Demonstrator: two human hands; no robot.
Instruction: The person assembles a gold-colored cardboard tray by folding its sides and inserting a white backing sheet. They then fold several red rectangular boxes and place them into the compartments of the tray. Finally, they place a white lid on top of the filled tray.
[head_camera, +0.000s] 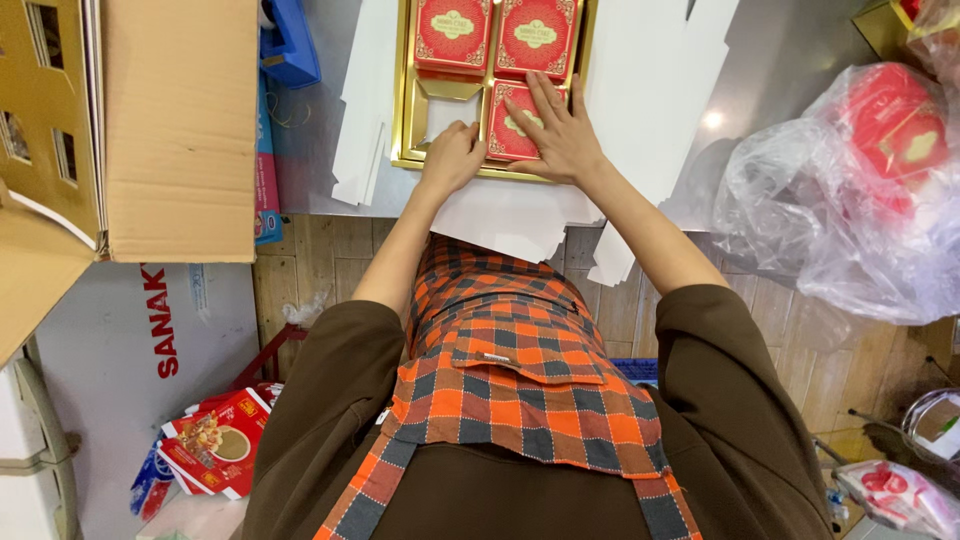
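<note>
Lying under right hand (560, 128) — red box (512, 135), beside left hand (452, 155)

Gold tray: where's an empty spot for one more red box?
The gold tray has one bare compartment, front left, beside the left hand. The other three hold red boxes; the right hand presses the front-right one.

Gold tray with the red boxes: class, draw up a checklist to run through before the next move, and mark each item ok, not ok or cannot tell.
1. Two red boxes in the far row seated side by side: ok.
2. Third red box flat in the near right compartment: cannot tell, the right hand covers part of it.
3. Near left compartment filled: not ok, no box in it.
4. Left hand steadies the gold tray at its near edge: ok.
5. White card under the tray flat: cannot tell.
</note>
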